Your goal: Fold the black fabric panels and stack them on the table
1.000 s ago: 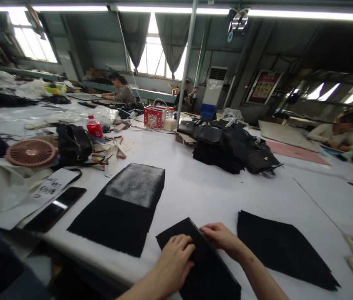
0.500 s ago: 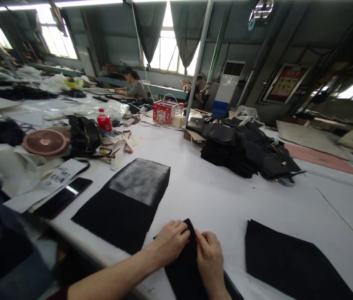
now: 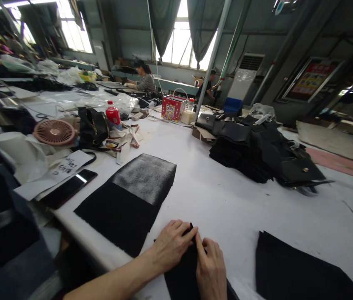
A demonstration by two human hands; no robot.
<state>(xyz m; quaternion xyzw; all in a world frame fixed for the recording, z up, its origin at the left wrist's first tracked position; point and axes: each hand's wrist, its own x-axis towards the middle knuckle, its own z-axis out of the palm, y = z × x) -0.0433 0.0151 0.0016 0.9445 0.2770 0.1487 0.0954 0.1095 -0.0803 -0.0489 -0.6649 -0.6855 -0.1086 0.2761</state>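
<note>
A folded black fabric piece [image 3: 181,273] lies at the table's near edge under both hands. My left hand [image 3: 173,246] presses on its upper left side, fingers bent together near the tip. My right hand [image 3: 210,262] is against the right edge, its index finger meeting the left fingertips at the top corner. To the left lies a black fabric stack [image 3: 117,212] with a whitish, speckled patch [image 3: 148,177] on its far half. Another black stack [image 3: 304,271] rests at the lower right.
A pile of black bags [image 3: 258,150] stands at the back right. Along the left are a phone [image 3: 70,189], a pink fan [image 3: 54,132], a black bag [image 3: 92,127] and a red bottle [image 3: 112,113]. Farther back are a red box [image 3: 172,108] and a seated person [image 3: 145,79].
The view has turned slightly left, so the scene sits farther right. My left fingers have flattened somewhat and reached across the fabric's top corner to my right index finger.
</note>
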